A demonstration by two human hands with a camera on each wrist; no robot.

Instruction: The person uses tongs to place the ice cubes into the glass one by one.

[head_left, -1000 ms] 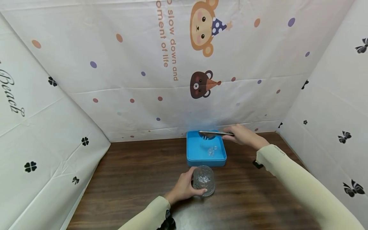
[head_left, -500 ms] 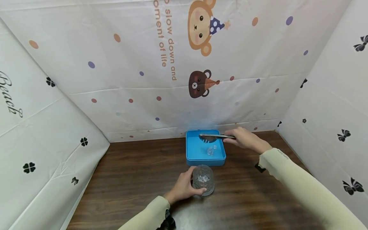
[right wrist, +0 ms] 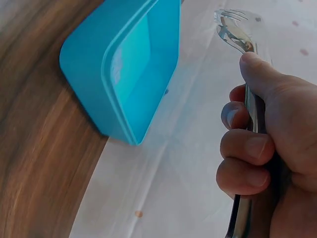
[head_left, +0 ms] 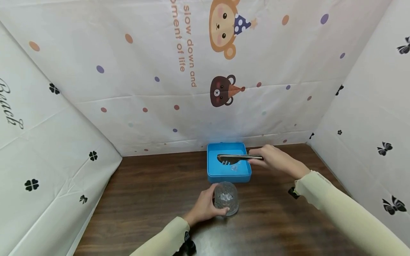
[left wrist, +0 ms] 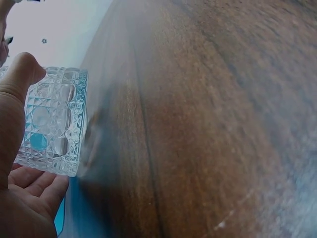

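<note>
My left hand [head_left: 204, 207] grips a clear, patterned glass tumbler [head_left: 231, 204] standing on the table. Thumb and fingers lie on opposite sides of it, and clear pieces show inside. My right hand [head_left: 273, 159] holds metal serving tongs [head_left: 235, 156], its fingers curled round the handle in the right wrist view. One end of the tongs [left wrist: 4, 49] is not readable in the left wrist view, but the right wrist view shows a fork-shaped end [right wrist: 233, 25] with something clear near its tips. Beneath the tongs, several clear cubes [head_left: 235, 167] lie in a blue box [head_left: 229, 179].
The dark wooden table [head_left: 153, 199] carries the box near its back edge, just beyond the tumbler. A white printed cloth [head_left: 179, 117] stands behind as a wall. Similar cloth walls rise at left and right.
My right hand has lowered the tongs slightly and drawn them nearer, from the box's far side to over its middle. My left hand stays on the tumbler.
</note>
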